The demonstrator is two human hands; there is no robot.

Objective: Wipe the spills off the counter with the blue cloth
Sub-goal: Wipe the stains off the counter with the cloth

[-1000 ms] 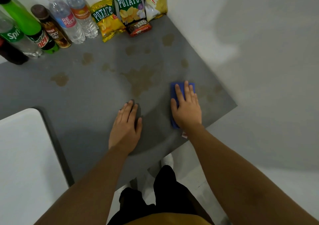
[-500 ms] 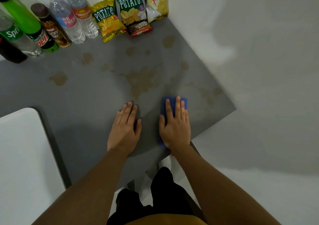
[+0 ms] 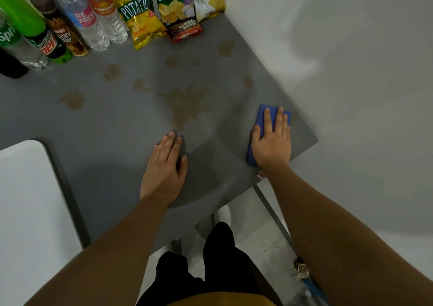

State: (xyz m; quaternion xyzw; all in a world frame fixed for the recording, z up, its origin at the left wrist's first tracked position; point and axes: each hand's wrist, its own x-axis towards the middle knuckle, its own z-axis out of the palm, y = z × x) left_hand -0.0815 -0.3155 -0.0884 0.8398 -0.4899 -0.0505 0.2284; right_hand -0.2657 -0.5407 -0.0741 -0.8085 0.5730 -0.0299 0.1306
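Resting flat with fingers spread, the left hand (image 3: 164, 169) lies near the counter's (image 3: 105, 165) front edge. Just right of it, by the right edge, the right hand (image 3: 271, 141) presses open-palmed on the blue cloth (image 3: 261, 115). Beyond lie about eight brown spills (image 3: 187, 104), then six bottles (image 3: 77, 17), three chip bags (image 3: 173, 1) and one snack bar (image 3: 186, 31) along the back edge.

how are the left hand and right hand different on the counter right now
The left hand lies flat on bare counter with nothing beneath it; the right hand presses on the blue cloth. The left hand sits just below the big brown spill; the right hand is off near the counter's right edge. Both are palm down, fingers extended.
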